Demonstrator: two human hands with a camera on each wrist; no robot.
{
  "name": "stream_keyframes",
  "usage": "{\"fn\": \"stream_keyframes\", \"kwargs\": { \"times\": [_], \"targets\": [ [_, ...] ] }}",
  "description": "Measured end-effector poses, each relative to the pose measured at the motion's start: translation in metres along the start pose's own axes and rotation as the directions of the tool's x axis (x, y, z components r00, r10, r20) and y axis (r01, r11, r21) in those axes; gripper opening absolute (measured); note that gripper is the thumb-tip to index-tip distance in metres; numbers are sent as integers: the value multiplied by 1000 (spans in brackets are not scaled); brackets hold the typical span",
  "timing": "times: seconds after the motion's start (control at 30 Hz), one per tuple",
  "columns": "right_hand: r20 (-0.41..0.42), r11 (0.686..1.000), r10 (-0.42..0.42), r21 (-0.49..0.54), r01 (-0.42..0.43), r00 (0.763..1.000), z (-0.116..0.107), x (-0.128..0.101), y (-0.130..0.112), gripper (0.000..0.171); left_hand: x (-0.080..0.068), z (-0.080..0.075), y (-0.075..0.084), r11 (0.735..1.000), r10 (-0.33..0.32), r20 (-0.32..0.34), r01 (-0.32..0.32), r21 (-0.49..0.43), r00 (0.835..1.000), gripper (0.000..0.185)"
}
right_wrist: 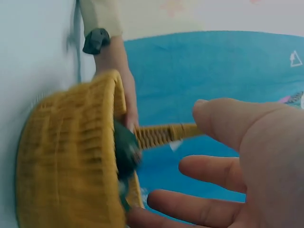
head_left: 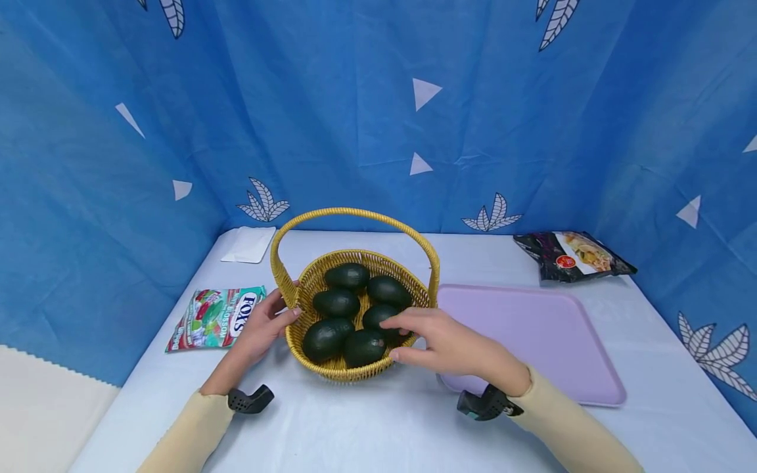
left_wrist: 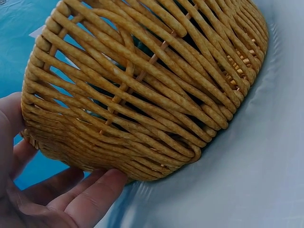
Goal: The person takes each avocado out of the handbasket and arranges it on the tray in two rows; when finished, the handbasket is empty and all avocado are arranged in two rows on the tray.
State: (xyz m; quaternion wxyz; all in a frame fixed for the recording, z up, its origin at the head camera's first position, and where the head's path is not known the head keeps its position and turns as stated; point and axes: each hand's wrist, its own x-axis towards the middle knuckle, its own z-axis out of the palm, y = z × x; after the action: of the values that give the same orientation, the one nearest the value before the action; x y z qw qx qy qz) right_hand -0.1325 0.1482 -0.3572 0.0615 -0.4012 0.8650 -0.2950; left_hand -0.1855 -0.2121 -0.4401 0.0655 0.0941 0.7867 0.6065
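Two sleeved forearms lie closest to the lens, and past them the right hand [head_left: 440,341] is stretched over the near rim of the wicker basket [head_left: 331,371], its fingers spread and loosely extended, nothing yet clasped. Just beneath its fingertips the nearest avocado [head_left: 365,347] is found, touching its neighbours; five more dark avocados are packed behind and beside it inside the basket. For a sound pick, that fruit would best be wrapped from above with thumb and fingers on opposite flanks, and lifted straight up so the handle [head_left: 355,213] arching overhead is not struck and the others are not rolled. On the far side of the grip, the left hand [head_left: 263,328] is laid flat against the basket wall with fingers straight, steadying it; that brace should be kept firm. To the outside of the right hand a lilac tray [head_left: 532,328] rests on the tabletop [head_left: 355,427]. A candy packet [head_left: 215,317] lies beyond the left hand.
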Motion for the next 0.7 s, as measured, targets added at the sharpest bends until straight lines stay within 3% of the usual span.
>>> {"fn": "stream_keyframes", "kwargs": {
  "times": [0.2,0.47,0.7],
  "targets": [
    [65,995,-48,-79,53,997,22,34,-9,43,0,0,-1,1000,5,-1,-5,19,1000,62],
    [139,980,75,-191,-48,987,29,59,-19,37,4,1,-2,1000,8,5,-8,10,1000,63],
    [163,965,119,-251,-75,980,30,72,-26,36,1,0,-2,1000,-6,-8,7,21,1000,63]
  ]
}}
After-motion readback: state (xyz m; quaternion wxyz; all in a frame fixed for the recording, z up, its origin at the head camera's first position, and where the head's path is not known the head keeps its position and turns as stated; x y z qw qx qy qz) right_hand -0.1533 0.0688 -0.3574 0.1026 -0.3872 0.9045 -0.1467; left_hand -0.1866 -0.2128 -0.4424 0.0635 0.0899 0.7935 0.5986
